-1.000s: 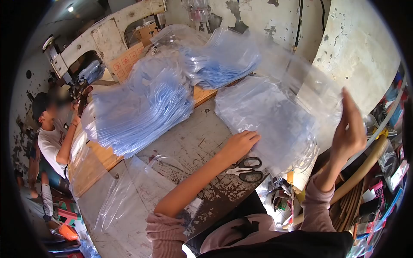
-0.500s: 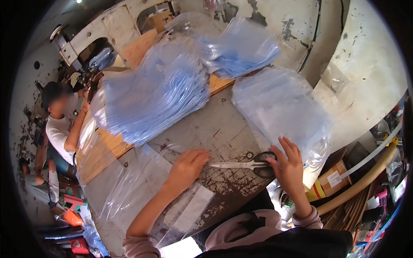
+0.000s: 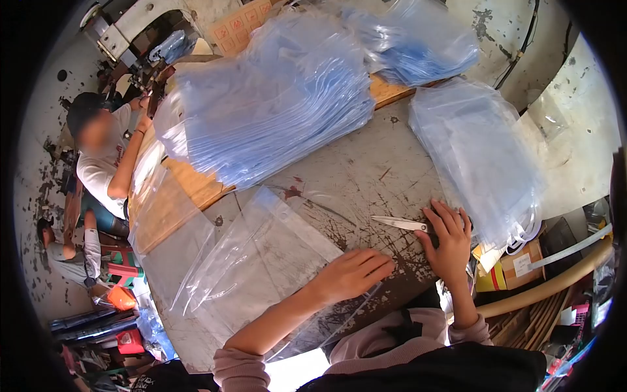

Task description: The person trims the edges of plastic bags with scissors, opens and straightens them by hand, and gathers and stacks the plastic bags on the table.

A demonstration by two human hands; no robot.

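My right hand (image 3: 449, 243) rests over the handles of a pair of scissors (image 3: 400, 223), fingers wrapped over them. The blades lie together on the worn table and point left; most of the dark handles are hidden. Palm down, my left hand (image 3: 356, 277) is over the lower right edge of a clear plastic bag (image 3: 261, 261). Its fingers are stretched out, with nothing visible held in them. The bag lies flat on the table's left part, creased along its left side and overlapping another clear sheet (image 3: 171, 215).
A big pile of bluish plastic bags (image 3: 274, 111) covers the table's back. A smaller stack (image 3: 424, 49) and another (image 3: 480, 140) are farther right. A co-worker (image 3: 104, 157) sits at a machine on the left. A cardboard box (image 3: 521, 264) and a tan tube (image 3: 542, 284) stand right of the table.
My left hand has moved away from the scissors' tips toward the table's near edge. My right hand now covers more of the handles. The view has shifted, so the table appears moved.
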